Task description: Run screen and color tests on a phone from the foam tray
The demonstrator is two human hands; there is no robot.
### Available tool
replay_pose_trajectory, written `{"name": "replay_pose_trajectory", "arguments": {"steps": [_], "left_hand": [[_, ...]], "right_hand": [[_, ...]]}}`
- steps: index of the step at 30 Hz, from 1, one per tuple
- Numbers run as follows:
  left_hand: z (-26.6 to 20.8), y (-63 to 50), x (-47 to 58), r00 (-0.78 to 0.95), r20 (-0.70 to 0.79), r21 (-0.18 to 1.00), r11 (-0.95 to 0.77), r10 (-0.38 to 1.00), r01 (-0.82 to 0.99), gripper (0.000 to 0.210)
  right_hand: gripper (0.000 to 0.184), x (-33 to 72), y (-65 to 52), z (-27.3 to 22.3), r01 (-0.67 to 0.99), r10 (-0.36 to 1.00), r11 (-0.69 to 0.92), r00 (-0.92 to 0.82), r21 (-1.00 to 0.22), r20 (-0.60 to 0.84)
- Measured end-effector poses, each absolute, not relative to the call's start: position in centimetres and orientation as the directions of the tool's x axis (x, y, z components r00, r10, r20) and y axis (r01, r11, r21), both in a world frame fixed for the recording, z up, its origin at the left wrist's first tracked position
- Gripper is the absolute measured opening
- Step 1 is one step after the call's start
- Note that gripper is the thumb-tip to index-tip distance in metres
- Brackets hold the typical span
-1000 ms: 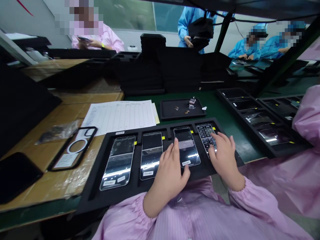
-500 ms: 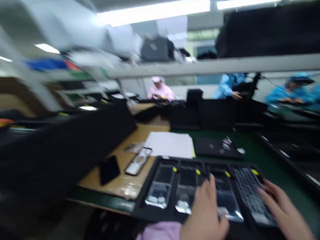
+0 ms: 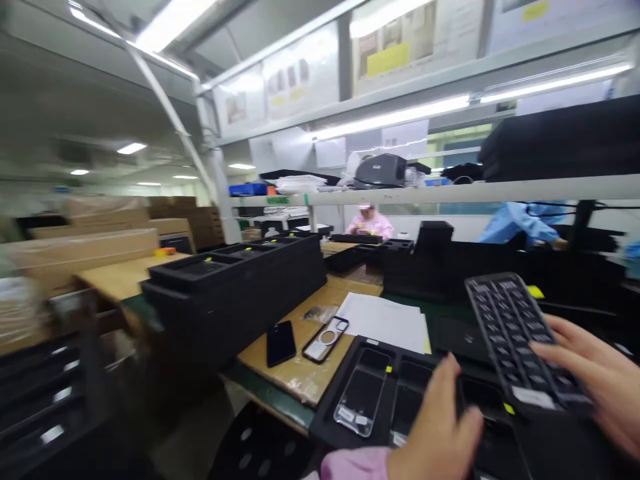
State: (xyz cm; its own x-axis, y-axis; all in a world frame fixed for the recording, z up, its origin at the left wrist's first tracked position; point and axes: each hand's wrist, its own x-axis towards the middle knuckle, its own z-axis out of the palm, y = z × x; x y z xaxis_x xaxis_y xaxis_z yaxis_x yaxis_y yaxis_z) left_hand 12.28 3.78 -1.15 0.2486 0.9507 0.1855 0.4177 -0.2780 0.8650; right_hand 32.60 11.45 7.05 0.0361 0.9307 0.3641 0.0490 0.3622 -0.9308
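My right hand (image 3: 593, 373) grips the edge of a flat dark panel (image 3: 505, 323), thumb on its face. The panel carries rows of small pale marks and a white label at its lower end; its exact kind is unclear. It is tilted above the black compartment tray (image 3: 326, 417). Over the middle of that tray is my left hand (image 3: 435, 427), fingers extended and holding nothing. A clear-looking phone case (image 3: 363, 393) with white labels and a yellow tab lies in the leftmost compartment. Similar pieces lie partly hidden behind my left hand.
Left of the tray, a black phone (image 3: 281, 343) and a phone case with a white ring (image 3: 325, 340) lie on brown board. White papers (image 3: 383, 320) rest behind. Stacked black trays (image 3: 235, 287) form a wall at left. A shelf (image 3: 430, 193) spans overhead; co-workers sit beyond.
The dark panel has come up out of the rightmost compartment in my right hand. My left hand stays over the tray. The camera has turned left and up.
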Motion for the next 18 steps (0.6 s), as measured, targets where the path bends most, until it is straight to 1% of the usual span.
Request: {"name": "replay_pose_trajectory", "arguments": {"steps": [1, 2, 3, 5, 7, 8, 10, 13, 15, 18], "left_hand": [[0.9, 3.7, 11.7, 0.203, 0.291, 0.884, -0.344, 0.935, 0.317, 0.086], [3.2, 3.9, 11.1, 0.119, 0.353, 0.914, -0.369, 0.928, 0.171, 0.077], [5.7, 4.3, 10.7, 0.032, 0.383, 0.923, -0.384, 0.923, 0.022, 0.071], [10.9, 5.4, 10.2, -0.023, 0.424, 0.879, -0.418, 0.905, -0.228, 0.060], [15.5, 6.3, 9.9, 0.090, 0.418, 0.833, -0.342, 0.904, -0.436, 0.061], [17.3, 6.6, 9.8, 0.148, 0.400, 0.820, -0.281, 0.905, -0.499, 0.064], [19.8, 6.8, 9.4, 0.271, 0.379, 0.807, -0.173, 0.885, -0.564, 0.074], [20.9, 6.7, 8.9, 0.387, 0.414, 0.797, -0.122, 0.824, -0.592, 0.090], [20.5, 6.8, 8.7, 0.404, 0.433, 0.786, -0.118, 0.806, -0.607, 0.097], [19.6, 7.8, 8.5, 0.398, 0.409, 0.768, -0.074, 0.821, -0.636, 0.095]], "right_hand": [[0.050, 32.1, 10.4, 8.7, -0.036, 0.960, 0.275, -0.041, -0.961, 0.277], [0.058, 31.1, 9.2, 10.5, -0.131, 0.957, 0.272, -0.070, -0.953, 0.283], [0.058, 29.7, 8.2, 12.1, -0.221, 0.932, 0.315, -0.110, -0.923, 0.344], [0.047, 26.6, 6.9, 14.6, -0.379, 0.864, 0.410, -0.129, -0.830, 0.486], [0.038, 24.0, 6.3, 15.7, -0.457, 0.807, 0.474, -0.117, -0.753, 0.579], [0.034, 23.1, 6.2, 15.9, -0.479, 0.784, 0.495, -0.113, -0.725, 0.610], [0.028, 22.1, 6.0, 15.5, -0.510, 0.750, 0.512, -0.127, -0.691, 0.649], [0.026, 21.7, 6.2, 14.7, -0.549, 0.722, 0.487, -0.184, -0.679, 0.667], [0.029, 21.7, 6.5, 14.3, -0.547, 0.727, 0.463, -0.217, -0.698, 0.652], [0.035, 21.5, 7.2, 14.0, -0.496, 0.763, 0.439, -0.235, -0.749, 0.603]]}}
